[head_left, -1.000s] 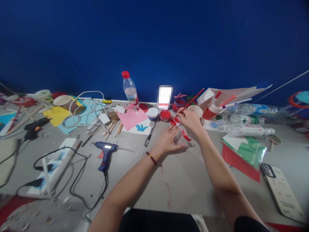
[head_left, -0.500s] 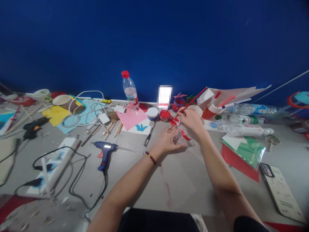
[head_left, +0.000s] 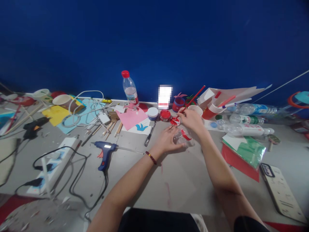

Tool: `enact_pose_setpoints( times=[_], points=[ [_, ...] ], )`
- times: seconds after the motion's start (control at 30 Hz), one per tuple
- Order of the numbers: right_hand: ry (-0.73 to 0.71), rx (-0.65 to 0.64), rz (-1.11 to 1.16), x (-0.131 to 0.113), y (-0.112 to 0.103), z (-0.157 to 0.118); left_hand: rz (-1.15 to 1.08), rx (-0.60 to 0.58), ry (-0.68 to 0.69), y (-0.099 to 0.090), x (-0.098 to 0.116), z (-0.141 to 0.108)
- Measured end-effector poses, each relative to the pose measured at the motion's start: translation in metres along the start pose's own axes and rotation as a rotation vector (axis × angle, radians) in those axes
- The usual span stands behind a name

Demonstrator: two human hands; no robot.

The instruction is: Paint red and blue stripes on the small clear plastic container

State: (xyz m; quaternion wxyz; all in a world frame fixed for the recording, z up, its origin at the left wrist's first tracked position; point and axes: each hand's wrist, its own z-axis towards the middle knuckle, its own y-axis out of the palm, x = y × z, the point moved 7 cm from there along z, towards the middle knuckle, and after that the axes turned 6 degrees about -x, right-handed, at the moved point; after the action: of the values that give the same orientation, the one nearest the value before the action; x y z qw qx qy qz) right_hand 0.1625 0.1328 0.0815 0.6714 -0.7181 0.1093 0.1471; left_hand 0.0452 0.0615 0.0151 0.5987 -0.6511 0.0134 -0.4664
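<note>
Clear plastic container (head_left: 179, 138), marked with red, sits on the worktop (head_left: 190, 183) in front of the person; whether it stands or lies is hard to tell. The left hand (head_left: 169, 140) has its grip around the near side, thumb and fingers spread about the wall. The right hand's (head_left: 192, 120) fingers are pinched together on a red brush (head_left: 197, 96), beside a small red-smeared dish (head_left: 171, 122). The container is probably light and thin-walled, easily dented, and slick where paint is wet; a gentle hold on its clear wall should suit best.
</note>
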Motion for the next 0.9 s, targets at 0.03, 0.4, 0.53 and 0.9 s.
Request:
enact_pose_setpoints(
  times=[0.03, 0.4, 0.53, 0.9],
  points=[
    [-0.003, 0.011, 0.002, -0.0001, 0.0008, 0.0012, 0.001, -0.001, 0.001, -0.0001, 0.0003, 0.0001],
    [0.005, -0.045, -0.032, -0.0033, 0.0017, -0.0038, 0.003, -0.010, -0.003, 0.0008, -0.0009, 0.0007],
    [-0.005, 0.011, 0.005, -0.0012, 0.0009, -0.0004, -0.001, -0.004, -0.001, 0.0009, -0.0007, 0.0003],
    [0.033, -0.027, -0.037, -0.0002, 0.0007, -0.0028, -0.022, 0.011, 0.021, -0.0012, 0.0006, 0.0008]
  ],
)
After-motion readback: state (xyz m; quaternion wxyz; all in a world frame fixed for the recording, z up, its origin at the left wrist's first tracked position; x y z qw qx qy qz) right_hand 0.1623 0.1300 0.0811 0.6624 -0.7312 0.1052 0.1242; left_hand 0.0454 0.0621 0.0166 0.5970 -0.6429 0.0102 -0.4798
